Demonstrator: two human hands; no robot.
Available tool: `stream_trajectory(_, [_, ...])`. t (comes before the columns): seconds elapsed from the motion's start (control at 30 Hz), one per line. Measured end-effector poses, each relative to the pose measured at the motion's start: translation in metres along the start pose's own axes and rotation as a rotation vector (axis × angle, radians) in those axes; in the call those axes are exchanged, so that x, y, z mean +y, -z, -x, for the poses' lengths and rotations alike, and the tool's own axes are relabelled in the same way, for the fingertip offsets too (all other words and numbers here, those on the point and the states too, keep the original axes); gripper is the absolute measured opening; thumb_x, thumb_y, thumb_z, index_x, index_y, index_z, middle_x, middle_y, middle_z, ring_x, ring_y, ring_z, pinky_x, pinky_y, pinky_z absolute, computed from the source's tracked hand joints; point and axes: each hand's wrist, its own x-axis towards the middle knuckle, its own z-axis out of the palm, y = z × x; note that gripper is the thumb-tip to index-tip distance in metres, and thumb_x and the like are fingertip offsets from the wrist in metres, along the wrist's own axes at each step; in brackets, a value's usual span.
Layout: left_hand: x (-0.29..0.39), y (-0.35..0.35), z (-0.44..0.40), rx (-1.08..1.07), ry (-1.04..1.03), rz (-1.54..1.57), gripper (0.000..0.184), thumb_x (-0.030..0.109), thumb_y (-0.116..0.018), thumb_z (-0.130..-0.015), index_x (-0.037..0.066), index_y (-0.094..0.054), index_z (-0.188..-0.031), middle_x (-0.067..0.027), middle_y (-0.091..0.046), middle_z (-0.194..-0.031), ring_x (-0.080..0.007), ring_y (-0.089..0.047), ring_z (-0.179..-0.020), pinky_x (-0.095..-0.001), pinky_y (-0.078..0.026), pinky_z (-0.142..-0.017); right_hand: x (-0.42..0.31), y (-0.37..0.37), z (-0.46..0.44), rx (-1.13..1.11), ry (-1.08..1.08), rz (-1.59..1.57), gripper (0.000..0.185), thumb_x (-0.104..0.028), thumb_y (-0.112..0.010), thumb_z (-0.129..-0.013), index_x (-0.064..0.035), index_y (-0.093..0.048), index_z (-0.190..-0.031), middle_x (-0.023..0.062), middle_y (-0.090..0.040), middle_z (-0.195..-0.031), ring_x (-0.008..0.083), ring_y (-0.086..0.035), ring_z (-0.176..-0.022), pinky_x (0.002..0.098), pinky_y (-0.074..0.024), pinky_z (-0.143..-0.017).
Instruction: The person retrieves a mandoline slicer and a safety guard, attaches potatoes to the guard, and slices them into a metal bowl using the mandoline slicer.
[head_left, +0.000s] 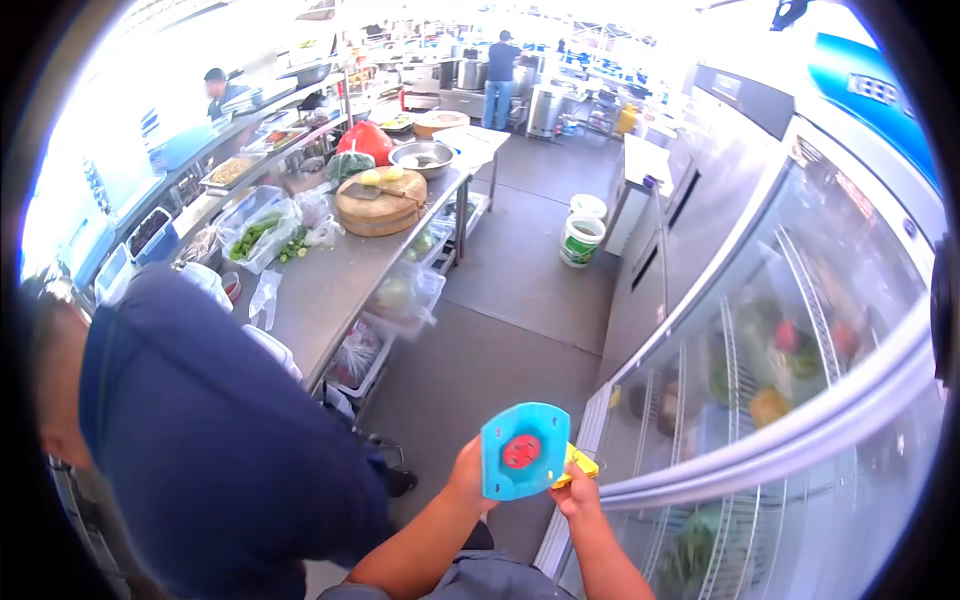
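My left hand (468, 474) is closed on the edge of a turquoise plastic plate (502, 480) with cut corners and small slots. A round red part (521, 452) sits in the plate's middle. Most of my left fingers are hidden behind it. Beside the plate's right edge, my right hand (577, 493) pinches a small yellow plastic piece (578, 468) with a thin wire at its side. Part of the yellow piece is behind the plate, and I cannot tell whether the two touch. Both hands are held up in front of my body, above the floor.
A person in dark blue (220, 420) stands close on my left. A steel table (300, 310) carries a round wooden chopping board (380, 215), a steel bowl (421, 157) and bagged greens. A glass-door fridge (760, 400) stands at right. White buckets (582, 240) and another person (501, 80) are farther off.
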Motion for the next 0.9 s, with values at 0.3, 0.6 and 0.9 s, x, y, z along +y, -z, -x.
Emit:
stream_trajectory(0.3, [0.09,0.083,-0.185,0.106,-0.327,0.178,0.042,0.034,-0.059,-0.099,0.002,-0.06,-0.125,-0.0161,-0.066,-0.121,-0.0296,-0.067,-0.107,-0.0486,-0.056,-0.093,-0.094,-0.101,-0.11,-0.19,-0.156,0.06,0.054,-0.007,-0.059,-0.087,-0.0067,-0.043,-0.139,0.0161,-0.056,-0.135,0.0359,-0.056,-0.125,0.0534,-0.0462,-0.106])
stream_trajectory(0.6, [0.206,0.07,-0.337,0.226,-0.439,0.094,0.039,0.035,-0.055,-0.099,0.004,-0.062,-0.122,-0.0138,-0.067,-0.121,-0.0301,-0.066,-0.109,-0.0478,-0.055,-0.095,-0.204,-0.238,-0.242,-0.388,-0.099,-0.058,0.051,-0.003,-0.06,-0.088,-0.0078,-0.05,-0.139,0.0114,-0.061,-0.134,0.0287,-0.06,-0.123,0.0451,-0.0484,-0.104])
stream_trajectory(0.9, [0.261,0.093,-0.521,0.333,-0.652,0.121,0.04,0.032,-0.058,-0.098,0.003,-0.061,-0.125,-0.0138,-0.067,-0.122,-0.0293,-0.065,-0.111,-0.0464,-0.055,-0.095,-0.299,-0.417,-0.45,-0.51,-0.198,-0.024,0.053,-0.015,-0.056,-0.084,-0.0111,-0.051,-0.136,0.0091,-0.062,-0.133,0.0284,-0.062,-0.12,0.044,-0.0516,-0.096])
